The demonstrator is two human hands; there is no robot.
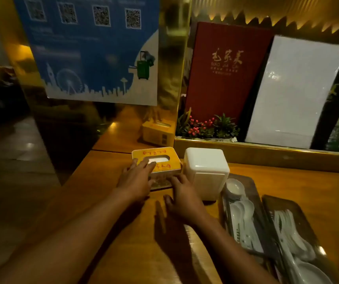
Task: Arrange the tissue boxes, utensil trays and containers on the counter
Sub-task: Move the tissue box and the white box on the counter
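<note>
At the far left corner of the wooden desk (111,238) sits a yellow tissue box (160,160), flat on its base with the oval slot facing up and a white tissue showing in it. Its long axis runs roughly left to right, parallel to the raised ledge behind it, with a slight tilt so the right end lies a little nearer the viewer. The left hand (135,179) lies on the box's near-left part, fingers spread and flat across the top up to the slot, pressing rather than wrapping. The right hand (185,197) is open too; its fingertips touch the lower front face of the box near the right corner, the thumb resting apart on the desk. Neither hand closes around anything.

Just beside the box on its right, touching or nearly so, stands a white square container (205,171), upright, lid shut. Near its right foot begins a dark utensil tray (256,201), its long axis running away from the viewer, holding white spoons and a small white dish at the far end. A second dark tray (308,222) lies parallel just to the right, also with white spoons. Behind the ledge lean a red menu (226,68) and a white sheet (293,89), with a small berry plant (203,126) in front.
</note>
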